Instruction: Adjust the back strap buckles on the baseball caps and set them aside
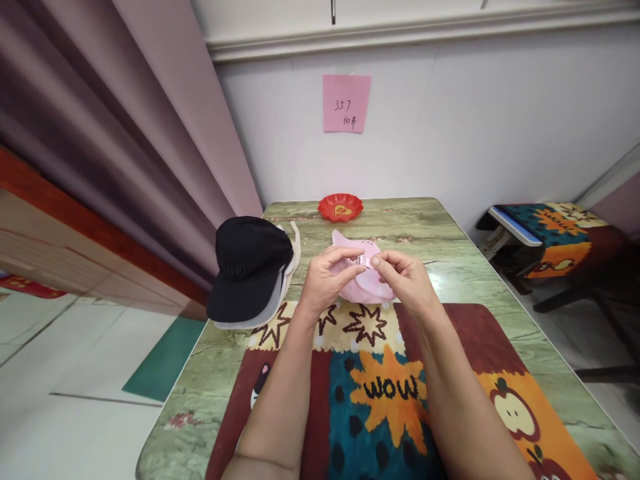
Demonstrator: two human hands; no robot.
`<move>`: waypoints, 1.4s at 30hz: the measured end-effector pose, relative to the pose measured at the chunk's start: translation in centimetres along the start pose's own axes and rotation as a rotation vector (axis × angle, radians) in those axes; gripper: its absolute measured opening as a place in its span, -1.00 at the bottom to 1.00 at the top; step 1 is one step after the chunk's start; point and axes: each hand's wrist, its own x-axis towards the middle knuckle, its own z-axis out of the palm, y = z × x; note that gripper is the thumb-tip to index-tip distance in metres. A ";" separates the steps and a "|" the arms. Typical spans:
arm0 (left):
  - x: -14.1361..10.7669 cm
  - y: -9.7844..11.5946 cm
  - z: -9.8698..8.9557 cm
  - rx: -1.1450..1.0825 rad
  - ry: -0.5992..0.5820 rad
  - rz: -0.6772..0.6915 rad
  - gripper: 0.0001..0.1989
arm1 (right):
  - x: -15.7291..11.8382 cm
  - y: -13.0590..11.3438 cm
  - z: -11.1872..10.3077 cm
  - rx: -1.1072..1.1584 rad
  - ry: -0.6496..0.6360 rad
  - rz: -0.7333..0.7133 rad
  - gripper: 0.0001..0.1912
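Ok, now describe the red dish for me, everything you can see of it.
The red dish is shallow and round, with a scalloped, fluted rim and a yellow design printed in the middle. It has a glossy look, probably plastic. It sits upright near the far edge of the green table, below the pink note on the wall. Neither hand touches it.

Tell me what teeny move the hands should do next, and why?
Maybe lightly pinch the right edge of the small shiny piece with the right hand. The left hand already grips it between thumb and finger, and the right fingertips are right beside it. I can't tell what it is.
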 end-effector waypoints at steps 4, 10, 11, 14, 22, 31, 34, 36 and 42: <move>0.1 0.3 -0.2 0.000 -0.048 0.003 -0.75 | 0.0 -0.2 0.1 0.006 0.009 -0.014 -0.67; 0.1 0.3 -0.2 0.020 -0.033 0.014 -0.77 | 0.1 -0.4 0.2 0.068 0.003 0.008 -0.68; 0.1 0.3 -0.2 0.020 -0.028 0.011 -0.77 | 0.1 -0.4 0.2 0.075 0.001 0.012 -0.69; 0.0 0.2 -0.1 0.014 -0.013 0.000 -0.76 | 0.1 -0.3 0.2 0.077 -0.006 0.024 -0.73; 0.1 0.2 0.0 -0.024 -0.024 -0.028 -0.76 | -0.1 -0.5 0.4 0.137 -0.017 0.092 -0.70; 0.1 0.5 0.0 -0.047 -0.037 -0.035 -0.78 | -0.1 -0.6 0.8 0.156 0.020 0.107 -0.70; 0.1 0.4 0.0 -0.043 -0.042 -0.027 -0.77 | -0.1 -0.6 0.9 0.146 0.026 0.117 -0.70; 0.1 0.3 0.0 -0.039 -0.041 -0.023 -0.77 | -0.1 -0.6 0.9 0.146 0.032 0.121 -0.70; 0.0 0.4 0.2 -0.059 -0.034 -0.037 -0.78 | -0.2 -0.4 0.6 0.155 0.013 0.098 -0.74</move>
